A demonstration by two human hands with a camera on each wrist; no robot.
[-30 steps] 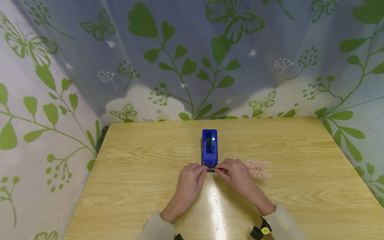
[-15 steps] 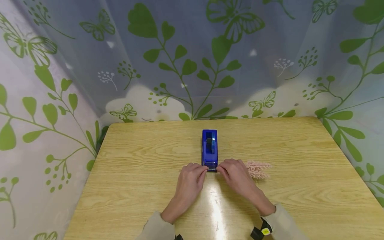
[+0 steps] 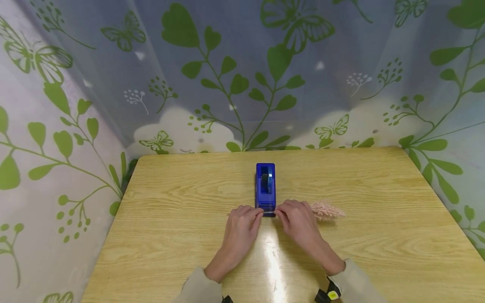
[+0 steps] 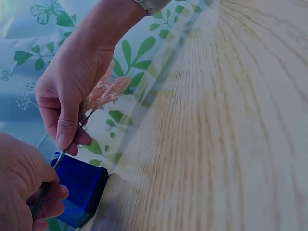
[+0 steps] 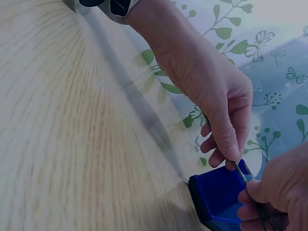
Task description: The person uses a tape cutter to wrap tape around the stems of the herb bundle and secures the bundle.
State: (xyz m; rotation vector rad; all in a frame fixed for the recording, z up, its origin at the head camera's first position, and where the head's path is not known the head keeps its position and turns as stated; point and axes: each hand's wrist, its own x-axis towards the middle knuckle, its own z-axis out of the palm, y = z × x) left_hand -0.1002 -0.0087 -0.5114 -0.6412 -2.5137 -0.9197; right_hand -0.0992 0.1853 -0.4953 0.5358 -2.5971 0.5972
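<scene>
A blue tape dispenser (image 3: pixel 265 185) stands on the table, its cutter end toward the person. Across that end runs a thin dark stem (image 5: pixel 239 171), pinched by both hands. My left hand (image 3: pixel 240 227) grips the stem at the dispenser's left front corner, thumb against the fingers. At the right corner, my right hand (image 3: pixel 301 221) pinches it between thumb and fingers. Pink dried flower heads (image 3: pixel 326 210) stick out to the right beyond the right hand. A serrated cutter edge (image 5: pixel 248 168) shows close behind the stem in the right wrist view.
The wooden table (image 3: pixel 170 189) reaches back to a curtain (image 3: pixel 242 84) printed with green leaves and butterflies, which also hangs on both sides. A black strap with a yellow mark (image 3: pixel 332 294) sits at the right wrist.
The right fingertips have shifted slightly right along the stem. The pink heads have turned and look narrower than before. The left hand and dispenser have stayed nearly where they were.
</scene>
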